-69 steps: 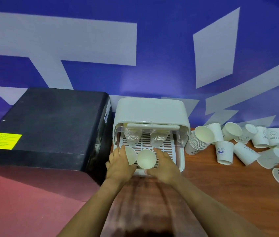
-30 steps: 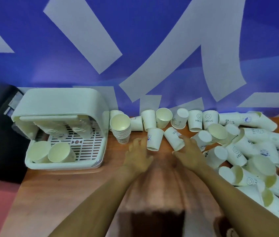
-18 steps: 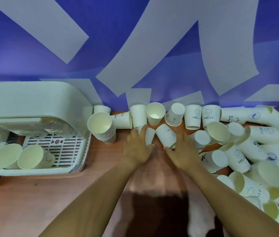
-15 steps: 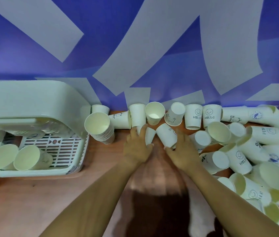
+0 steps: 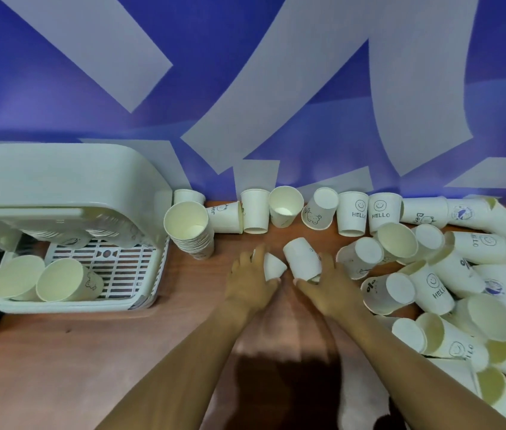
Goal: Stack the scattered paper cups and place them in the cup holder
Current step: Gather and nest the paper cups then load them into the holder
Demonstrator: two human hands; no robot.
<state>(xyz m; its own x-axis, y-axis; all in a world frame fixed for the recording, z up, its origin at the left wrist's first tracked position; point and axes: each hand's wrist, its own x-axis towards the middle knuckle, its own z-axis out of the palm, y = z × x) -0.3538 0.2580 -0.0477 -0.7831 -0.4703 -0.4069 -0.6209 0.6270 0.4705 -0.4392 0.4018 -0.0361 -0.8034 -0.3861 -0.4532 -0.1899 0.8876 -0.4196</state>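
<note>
My left hand (image 5: 250, 282) grips a white paper cup (image 5: 273, 265) lying on its side at the middle of the wooden table. My right hand (image 5: 326, 285) grips a second cup (image 5: 302, 257), tilted with its base pointing away from me. The two cups sit close together, nearly touching. A stack of nested cups (image 5: 191, 229) lies just right of the white cup holder (image 5: 68, 181). Two cup stacks (image 5: 56, 279) lie on the holder's slatted tray, and more hang under its lid.
Several loose paper cups (image 5: 431, 274) are heaped across the right side of the table (image 5: 90, 352), and a row of cups (image 5: 351, 214) runs along the blue and white wall. A dark box edge shows at far left.
Both hands left the cup holder, moved right to the loose cups and each took hold of one. In the last half second both cups were drawn slightly toward me.
</note>
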